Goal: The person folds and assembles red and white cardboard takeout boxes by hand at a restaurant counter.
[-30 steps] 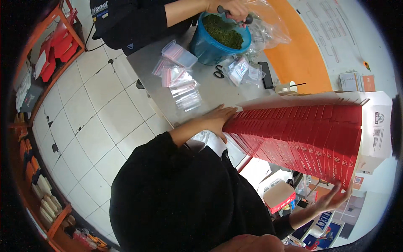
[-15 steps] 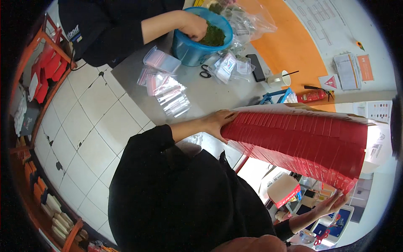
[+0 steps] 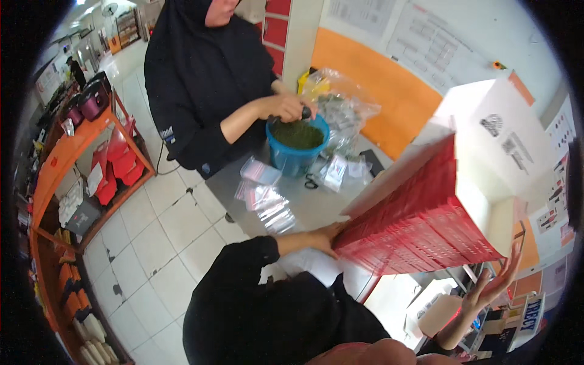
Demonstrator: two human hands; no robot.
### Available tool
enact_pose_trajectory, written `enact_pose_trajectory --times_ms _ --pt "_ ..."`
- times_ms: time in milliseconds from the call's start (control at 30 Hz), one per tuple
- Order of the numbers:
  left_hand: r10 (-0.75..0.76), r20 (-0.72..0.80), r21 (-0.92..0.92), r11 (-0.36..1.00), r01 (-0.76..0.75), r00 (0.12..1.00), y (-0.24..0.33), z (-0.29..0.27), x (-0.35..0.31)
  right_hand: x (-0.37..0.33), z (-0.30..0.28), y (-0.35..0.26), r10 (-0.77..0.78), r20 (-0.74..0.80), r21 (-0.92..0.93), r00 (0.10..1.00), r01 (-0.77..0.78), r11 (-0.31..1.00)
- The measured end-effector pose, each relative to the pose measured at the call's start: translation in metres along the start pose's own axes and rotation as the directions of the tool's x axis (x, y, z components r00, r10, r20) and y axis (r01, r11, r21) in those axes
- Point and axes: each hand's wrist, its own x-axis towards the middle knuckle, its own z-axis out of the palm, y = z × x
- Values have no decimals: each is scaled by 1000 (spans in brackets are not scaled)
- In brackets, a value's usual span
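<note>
Item: stack of red boxes [image 3: 404,222], thin card, set one inside another in a long, tight row.

Location: in front of the person, toward the right, slanting between the two hands, beside the metal table [image 3: 313,210]. Whether anything supports it from below cannot be told.

Hold: left hand [image 3: 325,239] at the left end, thumb and fingers gripping it; fingertips partly hidden. Right hand [image 3: 496,287] at the lower corner of the right end, fingers straight and spread; contact there cannot be told for certain.

Handling (judged): each box light, the full row likely weighty and awkward for its length. Stiff while pressed end to end; liable to sag or fan apart mid-row if pressure slackens. Outer faces probably slick; card edges and loose flaps prone to creasing. Best hold: a flat palm against each end, steady inward pressure, some support under the middle. Flaps unsuited as handles.

Appearance: deep red outside, edges closely ranked into ribs, rows of small pale print along the lower face. Right end open, showing a pale hollow interior and a large white panel [image 3: 508,115] standing up, bearing dark printed marks.

Nearby: small clear bags [image 3: 263,198] and a blue bucket [image 3: 292,163] beyond the stack.
</note>
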Motion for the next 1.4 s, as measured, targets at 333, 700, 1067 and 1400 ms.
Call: enact_pose_trajectory --times_ms 333,700,1067,1400 --pt "-210 -258 215 939 268 943 36 39 -23 -206 -141 211 737 121 -741 664 -434 512" --pt "-372 -728 -175 913 368 576 170 147 -34 -339 -158 255 845 184 -335 501 -776 534" --pt "-97 -347 -184 982 34 933 266 202 62 -256 -131 220 967 80 -554 240 -796 244" --pt "-365 280 -434 777 456 888 298 241 70 -342 -152 130 998 60 416 -29 -908 -51"
